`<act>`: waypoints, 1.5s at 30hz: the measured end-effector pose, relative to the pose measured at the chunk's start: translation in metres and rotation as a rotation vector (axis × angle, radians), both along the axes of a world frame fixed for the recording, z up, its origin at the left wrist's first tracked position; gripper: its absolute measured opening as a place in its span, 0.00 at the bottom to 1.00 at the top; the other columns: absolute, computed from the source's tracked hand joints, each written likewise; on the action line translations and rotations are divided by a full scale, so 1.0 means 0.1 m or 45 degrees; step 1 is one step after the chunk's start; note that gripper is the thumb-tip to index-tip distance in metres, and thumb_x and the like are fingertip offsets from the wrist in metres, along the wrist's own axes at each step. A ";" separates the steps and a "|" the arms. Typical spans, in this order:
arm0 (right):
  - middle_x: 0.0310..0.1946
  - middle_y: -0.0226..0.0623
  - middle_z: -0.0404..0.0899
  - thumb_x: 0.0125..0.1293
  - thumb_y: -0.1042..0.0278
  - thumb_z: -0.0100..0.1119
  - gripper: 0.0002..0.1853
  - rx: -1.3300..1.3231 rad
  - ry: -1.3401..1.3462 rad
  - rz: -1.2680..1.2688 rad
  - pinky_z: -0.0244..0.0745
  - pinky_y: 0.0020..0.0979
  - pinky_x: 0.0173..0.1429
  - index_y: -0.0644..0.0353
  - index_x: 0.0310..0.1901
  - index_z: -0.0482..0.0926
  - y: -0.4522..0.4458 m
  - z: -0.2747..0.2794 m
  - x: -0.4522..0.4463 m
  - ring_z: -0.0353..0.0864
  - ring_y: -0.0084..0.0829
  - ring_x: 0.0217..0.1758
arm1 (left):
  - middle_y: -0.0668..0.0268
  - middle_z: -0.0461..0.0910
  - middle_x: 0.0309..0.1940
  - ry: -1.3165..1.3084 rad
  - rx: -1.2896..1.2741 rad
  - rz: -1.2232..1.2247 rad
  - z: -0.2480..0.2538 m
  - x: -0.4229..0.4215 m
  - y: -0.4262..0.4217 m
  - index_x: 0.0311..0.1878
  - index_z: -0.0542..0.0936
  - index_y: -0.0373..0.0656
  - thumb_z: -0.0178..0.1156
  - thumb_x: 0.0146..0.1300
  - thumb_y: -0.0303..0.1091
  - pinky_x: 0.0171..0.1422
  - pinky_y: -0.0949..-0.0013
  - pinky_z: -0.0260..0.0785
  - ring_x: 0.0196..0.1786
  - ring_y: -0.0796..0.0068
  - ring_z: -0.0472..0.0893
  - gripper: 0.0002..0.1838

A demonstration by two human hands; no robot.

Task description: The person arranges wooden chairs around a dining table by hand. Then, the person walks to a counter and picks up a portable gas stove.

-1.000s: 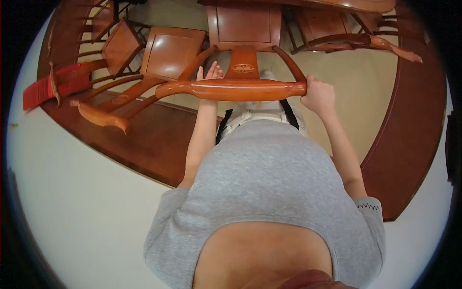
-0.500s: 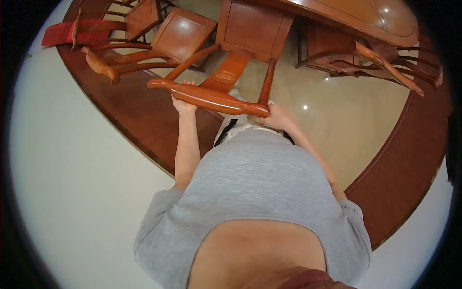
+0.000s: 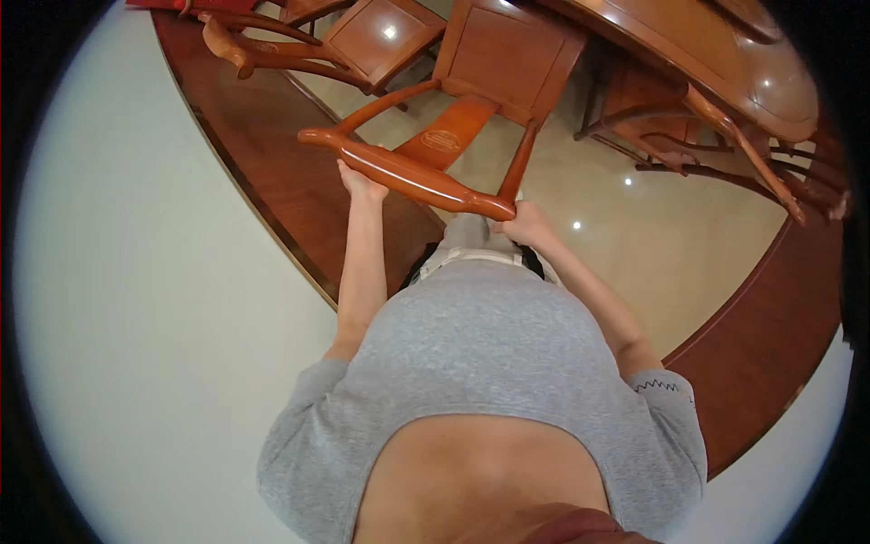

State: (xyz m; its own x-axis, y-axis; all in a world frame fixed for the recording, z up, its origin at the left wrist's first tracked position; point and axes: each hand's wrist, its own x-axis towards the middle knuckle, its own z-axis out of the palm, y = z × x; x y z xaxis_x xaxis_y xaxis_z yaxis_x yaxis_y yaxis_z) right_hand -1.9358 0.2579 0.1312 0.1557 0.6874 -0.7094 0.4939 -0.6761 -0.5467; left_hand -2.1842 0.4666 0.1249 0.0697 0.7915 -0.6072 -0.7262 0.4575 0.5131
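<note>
We have the chair (image 3: 449,131) in both hands: our left hand (image 3: 364,184) wraps the top rail (image 3: 408,175) from beneath, most of its fingers hidden, and our right hand (image 3: 526,225) grips the rail's other end. The chair is in front of us, askew to the table (image 3: 689,50), its seat mostly out from under the top. With neither hand off the rail, we judge the handling unfinished. A red object (image 3: 195,4) is cut off at the upper left; we cannot tell whether it is a container or holds anything.
</note>
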 end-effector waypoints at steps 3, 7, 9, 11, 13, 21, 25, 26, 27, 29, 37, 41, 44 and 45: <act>0.37 0.46 0.85 0.44 0.50 0.73 0.26 0.071 0.028 -0.016 0.77 0.40 0.48 0.60 0.42 0.84 -0.03 0.07 -0.12 0.84 0.44 0.43 | 0.55 0.75 0.51 0.155 -0.044 0.010 0.09 -0.04 0.06 0.60 0.70 0.47 0.22 0.75 0.61 0.64 0.50 0.69 0.54 0.56 0.76 0.34; 0.39 0.46 0.85 0.45 0.50 0.73 0.27 0.083 0.078 0.034 0.77 0.41 0.49 0.61 0.43 0.84 -0.10 0.04 -0.17 0.84 0.44 0.44 | 0.54 0.75 0.51 0.218 -0.063 -0.015 0.07 -0.14 0.04 0.60 0.70 0.47 0.22 0.75 0.61 0.64 0.50 0.70 0.54 0.56 0.77 0.34; 0.38 0.50 0.85 0.46 0.55 0.74 0.25 0.121 0.119 0.027 0.77 0.38 0.49 0.62 0.45 0.84 -0.11 0.28 -0.19 0.84 0.41 0.42 | 0.49 0.74 0.53 0.231 -0.035 -0.003 0.03 -0.15 0.04 0.63 0.68 0.45 0.22 0.73 0.63 0.63 0.46 0.69 0.52 0.51 0.76 0.36; 0.38 0.50 0.85 0.47 0.56 0.74 0.25 0.142 0.120 -0.003 0.77 0.38 0.50 0.62 0.45 0.84 -0.15 0.32 -0.20 0.84 0.41 0.43 | 0.49 0.75 0.52 0.233 -0.043 -0.004 0.02 -0.15 -0.01 0.62 0.68 0.45 0.22 0.73 0.63 0.63 0.46 0.69 0.52 0.51 0.76 0.36; 0.38 0.50 0.85 0.47 0.56 0.73 0.24 0.153 0.127 -0.037 0.77 0.38 0.50 0.63 0.45 0.84 -0.18 0.22 -0.27 0.84 0.41 0.43 | 0.50 0.75 0.51 0.241 -0.058 -0.009 0.05 -0.20 -0.01 0.62 0.69 0.45 0.21 0.73 0.63 0.63 0.46 0.69 0.51 0.51 0.76 0.36; 0.40 0.51 0.84 0.45 0.45 0.72 0.30 0.086 0.063 0.100 0.76 0.41 0.51 0.61 0.46 0.84 -0.16 0.30 -0.11 0.84 0.46 0.45 | 0.53 0.76 0.52 0.268 -0.056 -0.005 0.26 -0.09 0.03 0.59 0.70 0.48 0.25 0.75 0.60 0.58 0.48 0.73 0.51 0.54 0.78 0.32; 0.40 0.51 0.84 0.45 0.45 0.72 0.31 0.116 0.177 0.080 0.76 0.40 0.51 0.62 0.46 0.83 -0.18 0.27 -0.14 0.84 0.46 0.46 | 0.54 0.75 0.53 0.271 -0.070 0.007 0.27 -0.12 0.04 0.59 0.70 0.47 0.25 0.75 0.58 0.57 0.48 0.73 0.50 0.53 0.78 0.31; 0.41 0.50 0.84 0.45 0.45 0.72 0.31 0.128 0.160 0.065 0.76 0.40 0.52 0.62 0.46 0.83 -0.18 0.38 -0.13 0.84 0.45 0.46 | 0.54 0.75 0.53 0.273 -0.067 -0.004 0.30 -0.10 0.04 0.59 0.70 0.47 0.25 0.75 0.58 0.57 0.48 0.73 0.50 0.53 0.78 0.31; 0.41 0.50 0.84 0.45 0.45 0.72 0.32 0.137 0.140 0.050 0.76 0.39 0.52 0.62 0.46 0.83 -0.19 0.43 -0.12 0.84 0.45 0.46 | 0.54 0.75 0.52 0.264 -0.063 -0.006 0.33 -0.09 0.03 0.59 0.70 0.47 0.25 0.76 0.57 0.57 0.47 0.73 0.49 0.53 0.78 0.30; 0.41 0.50 0.84 0.46 0.45 0.72 0.31 0.117 0.178 0.019 0.75 0.39 0.53 0.61 0.47 0.83 -0.19 0.25 -0.11 0.83 0.45 0.47 | 0.54 0.74 0.52 0.252 -0.072 -0.007 0.37 -0.07 0.03 0.59 0.70 0.47 0.26 0.76 0.57 0.57 0.46 0.73 0.49 0.53 0.77 0.29; 0.40 0.49 0.84 0.48 0.45 0.71 0.29 0.061 0.211 0.093 0.75 0.39 0.52 0.60 0.46 0.84 -0.22 0.39 -0.13 0.84 0.44 0.45 | 0.57 0.75 0.50 0.262 -0.052 -0.011 0.44 -0.04 0.00 0.58 0.71 0.48 0.26 0.76 0.55 0.56 0.47 0.73 0.51 0.55 0.76 0.28; 0.35 0.47 0.84 0.50 0.48 0.71 0.28 0.146 0.323 0.039 0.76 0.39 0.49 0.61 0.46 0.83 -0.24 0.33 -0.13 0.84 0.43 0.41 | 0.57 0.75 0.52 0.164 0.011 -0.045 0.35 -0.09 0.06 0.58 0.71 0.47 0.27 0.77 0.55 0.58 0.48 0.72 0.52 0.55 0.76 0.28; 0.29 0.43 0.83 0.52 0.50 0.72 0.26 0.126 0.396 -0.019 0.77 0.36 0.40 0.63 0.45 0.82 -0.18 0.31 -0.11 0.83 0.37 0.32 | 0.57 0.75 0.52 0.195 0.079 -0.058 0.27 -0.08 0.12 0.57 0.71 0.46 0.29 0.77 0.55 0.60 0.48 0.71 0.53 0.54 0.76 0.27; 0.26 0.40 0.81 0.52 0.52 0.72 0.25 0.085 0.431 -0.057 0.77 0.35 0.35 0.65 0.44 0.82 -0.14 0.27 -0.12 0.82 0.33 0.27 | 0.57 0.75 0.53 0.188 0.084 -0.063 0.21 -0.10 0.16 0.58 0.71 0.46 0.30 0.77 0.55 0.61 0.48 0.71 0.53 0.54 0.76 0.27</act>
